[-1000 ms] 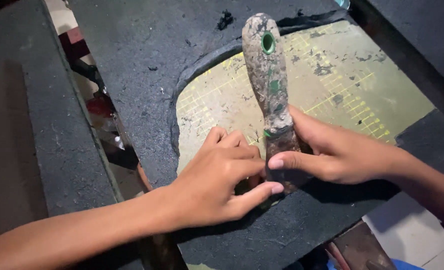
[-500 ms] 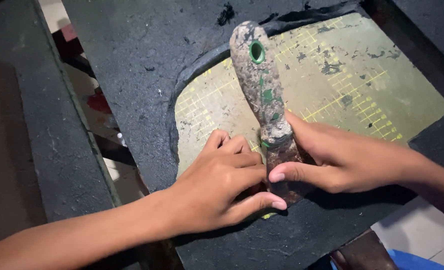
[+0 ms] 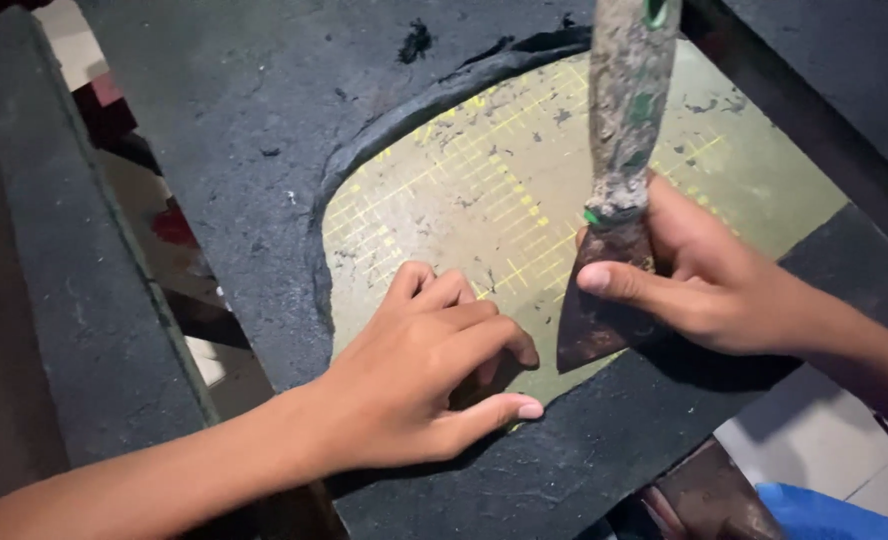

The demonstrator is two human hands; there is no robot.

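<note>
Right hand [image 3: 709,285] closed round a crusted scraper [image 3: 614,190] where blade meets handle, thumb across the blade, tip resting on the mat. Left hand [image 3: 434,375] lay flat, fingers loosely bent, holding nothing, pressing a green cutting mat [image 3: 464,200] with yellow grid lines. Mat showed through an oval opening in dark rough sheet material [image 3: 254,130] on a workbench. Scraper handle cut off at top edge. Blue object [image 3: 824,512] at bottom right, indistinct. Pale floor tiles [image 3: 824,440] below.

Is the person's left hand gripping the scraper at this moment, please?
No, the left hand lies flat on the yellow-green gridded mat, while the right hand alone holds the scraper.
</note>
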